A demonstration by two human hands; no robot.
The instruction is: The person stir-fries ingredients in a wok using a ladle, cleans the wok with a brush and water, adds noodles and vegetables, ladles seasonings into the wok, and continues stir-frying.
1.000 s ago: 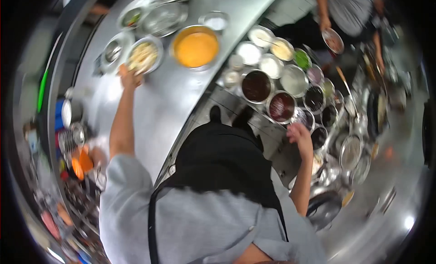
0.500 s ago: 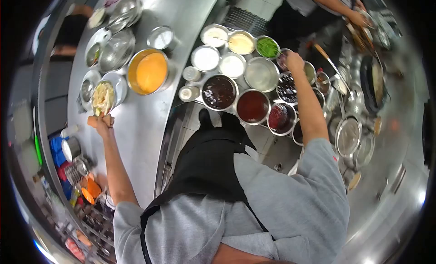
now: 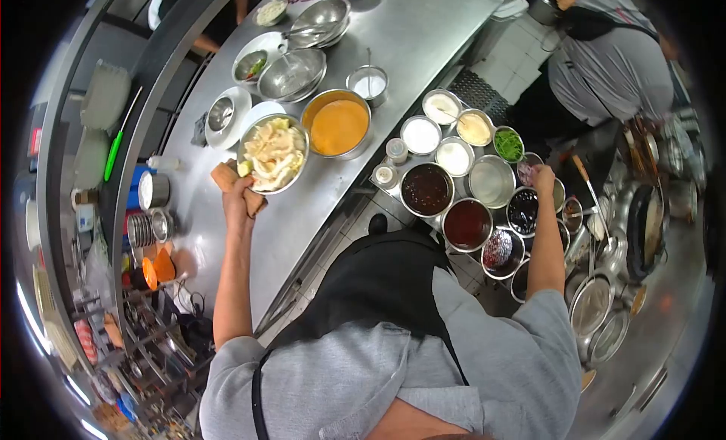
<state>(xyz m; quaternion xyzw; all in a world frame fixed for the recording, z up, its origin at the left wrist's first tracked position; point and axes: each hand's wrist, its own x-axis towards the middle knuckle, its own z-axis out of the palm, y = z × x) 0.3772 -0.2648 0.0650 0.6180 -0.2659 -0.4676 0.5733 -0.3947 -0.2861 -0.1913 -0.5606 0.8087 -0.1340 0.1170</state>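
My left hand (image 3: 237, 201) grips a metal bowl (image 3: 305, 156) by its near edge, with a folded brown cloth (image 3: 221, 175) in the same grip. Pale sliced food (image 3: 274, 154) fills the bowl, which is over the left steel counter. Beside it stands a metal pot of orange liquid (image 3: 339, 127). My right hand (image 3: 542, 180) reaches down at a small container of purplish chopped pieces (image 3: 528, 164). Its fingers look drawn together, and what they hold is hidden. Around it are chopped green herbs (image 3: 508, 145) and a pot of dark sauce (image 3: 523, 211).
Several sauce pots, such as one of red sauce (image 3: 466, 225), stand between the two counters. Stacked metal bowls (image 3: 293, 74) sit on the left counter (image 3: 412, 31). Another person (image 3: 605, 77) stands at the upper right. A black pan (image 3: 643, 232) and strainers (image 3: 591, 307) lie on the right.
My left hand has brought the bowl of sliced food nearer to the orange pot. The view has turned, shifting the counters. My right hand stays at the purplish pieces.
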